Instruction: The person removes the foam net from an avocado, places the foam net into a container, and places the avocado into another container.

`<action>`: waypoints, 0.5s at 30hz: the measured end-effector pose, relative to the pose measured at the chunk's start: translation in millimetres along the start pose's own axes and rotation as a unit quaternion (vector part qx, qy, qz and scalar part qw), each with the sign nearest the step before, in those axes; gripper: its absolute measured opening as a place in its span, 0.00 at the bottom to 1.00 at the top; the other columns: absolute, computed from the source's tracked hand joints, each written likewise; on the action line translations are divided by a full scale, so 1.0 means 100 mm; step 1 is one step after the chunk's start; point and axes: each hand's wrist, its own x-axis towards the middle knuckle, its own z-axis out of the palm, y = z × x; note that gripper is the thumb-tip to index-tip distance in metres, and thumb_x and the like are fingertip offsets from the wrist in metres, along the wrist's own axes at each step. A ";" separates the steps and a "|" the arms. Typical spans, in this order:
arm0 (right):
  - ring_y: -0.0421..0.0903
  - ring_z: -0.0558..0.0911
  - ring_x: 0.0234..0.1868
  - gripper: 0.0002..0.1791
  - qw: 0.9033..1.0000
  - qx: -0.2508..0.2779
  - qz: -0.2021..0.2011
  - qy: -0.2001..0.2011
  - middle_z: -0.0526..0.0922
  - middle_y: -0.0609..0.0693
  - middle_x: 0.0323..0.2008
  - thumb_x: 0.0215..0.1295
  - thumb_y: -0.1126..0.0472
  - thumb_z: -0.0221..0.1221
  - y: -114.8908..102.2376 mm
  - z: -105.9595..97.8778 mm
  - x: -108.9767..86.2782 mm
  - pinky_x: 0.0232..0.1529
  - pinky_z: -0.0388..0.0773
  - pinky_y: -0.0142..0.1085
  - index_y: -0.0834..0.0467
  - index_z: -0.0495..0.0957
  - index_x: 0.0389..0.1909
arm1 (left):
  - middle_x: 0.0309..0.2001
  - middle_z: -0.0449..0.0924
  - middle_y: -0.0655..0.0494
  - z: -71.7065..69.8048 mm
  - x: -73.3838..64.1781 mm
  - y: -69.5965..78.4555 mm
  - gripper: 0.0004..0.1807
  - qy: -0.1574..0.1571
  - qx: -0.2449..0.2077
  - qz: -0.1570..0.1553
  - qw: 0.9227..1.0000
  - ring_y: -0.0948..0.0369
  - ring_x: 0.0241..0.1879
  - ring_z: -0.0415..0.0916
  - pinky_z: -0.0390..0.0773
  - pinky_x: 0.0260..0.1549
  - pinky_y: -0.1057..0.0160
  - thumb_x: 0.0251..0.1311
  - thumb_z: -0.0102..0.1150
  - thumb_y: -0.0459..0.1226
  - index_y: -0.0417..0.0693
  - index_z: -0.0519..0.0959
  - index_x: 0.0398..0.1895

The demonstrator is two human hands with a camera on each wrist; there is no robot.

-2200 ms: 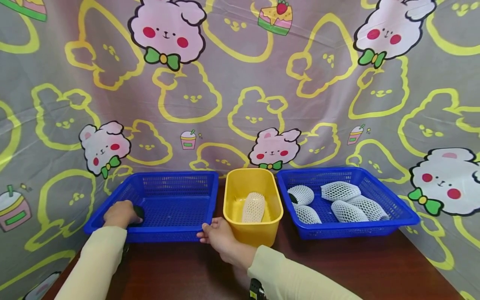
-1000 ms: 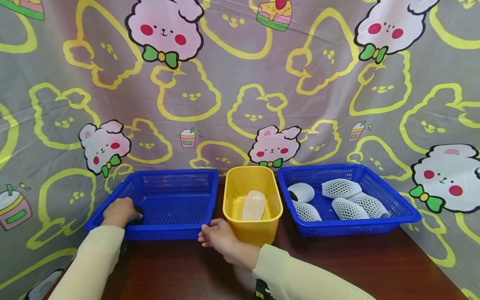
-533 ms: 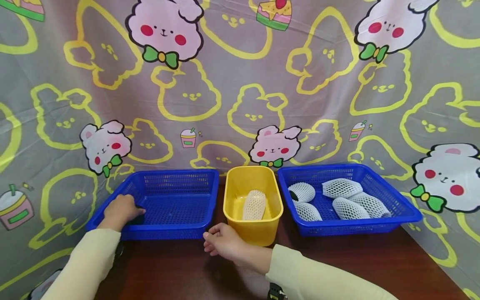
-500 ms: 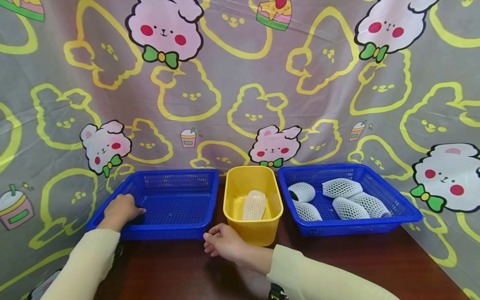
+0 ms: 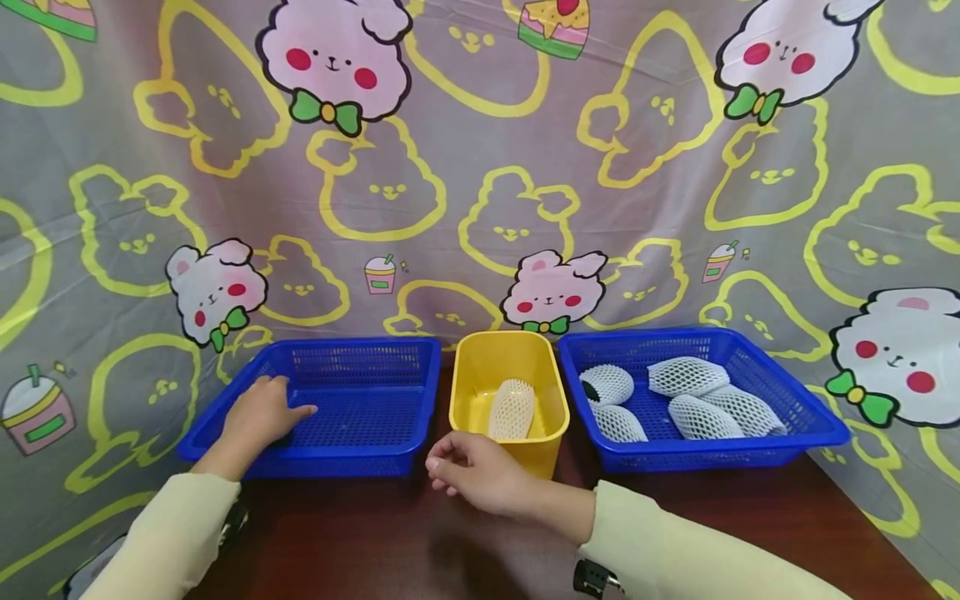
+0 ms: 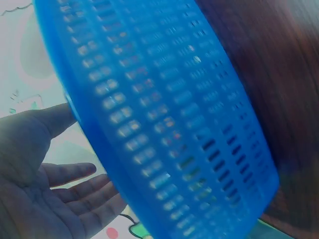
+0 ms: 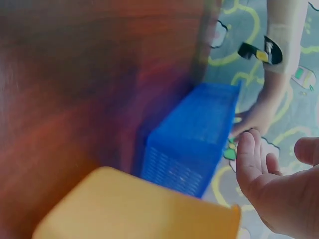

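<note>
Hand (image 5: 258,414) over left blue basket (image 5: 341,455)

This looks like a curtained-off tabletop booth, with cartoon-print fabric (image 5: 480,158) around a dark wood-grained table (image 5: 360,533).

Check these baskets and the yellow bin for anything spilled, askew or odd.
Nothing looks spilled or askew. Slightly odd: one white foam net in the right blue basket shows something dark at its left end, unlike its neighbours.

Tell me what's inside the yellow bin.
Inside the yellow bin lies a plump, pale net sleeve; its contents can't be made out. The near wall hides the floor closest to us.
</note>
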 end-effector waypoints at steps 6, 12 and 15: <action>0.47 0.82 0.37 0.09 0.999 -0.032 -0.014 0.006 0.81 0.53 0.34 0.70 0.61 0.57 -0.13 -0.20 -0.05 0.41 0.81 0.39 0.63 0.77 0.43 | 0.58 0.63 0.19 -0.01 -0.10 0.22 0.41 0.026 -0.014 0.026 0.999 0.28 0.58 0.62 0.65 0.53 0.33 0.58 0.66 0.48 0.20 0.67 0.58; 0.45 0.81 0.36 0.11 0.997 -0.059 -0.039 0.021 0.81 0.52 0.34 0.70 0.60 0.57 -0.16 -0.45 -0.10 0.41 0.80 0.37 0.64 0.77 0.44 | 0.58 0.68 0.25 -0.07 -0.22 0.52 0.37 0.052 -0.052 0.070 0.995 0.32 0.57 0.65 0.67 0.52 0.35 0.57 0.67 0.49 0.27 0.70 0.59; 0.49 0.81 0.37 0.11 0.997 -0.060 -0.041 0.034 0.81 0.52 0.34 0.70 0.60 0.58 -0.17 -0.57 -0.13 0.43 0.80 0.39 0.65 0.76 0.44 | 0.57 0.70 0.29 -0.11 -0.32 0.70 0.36 0.056 -0.083 0.095 0.990 0.33 0.58 0.65 0.67 0.53 0.35 0.58 0.67 0.49 0.29 0.72 0.59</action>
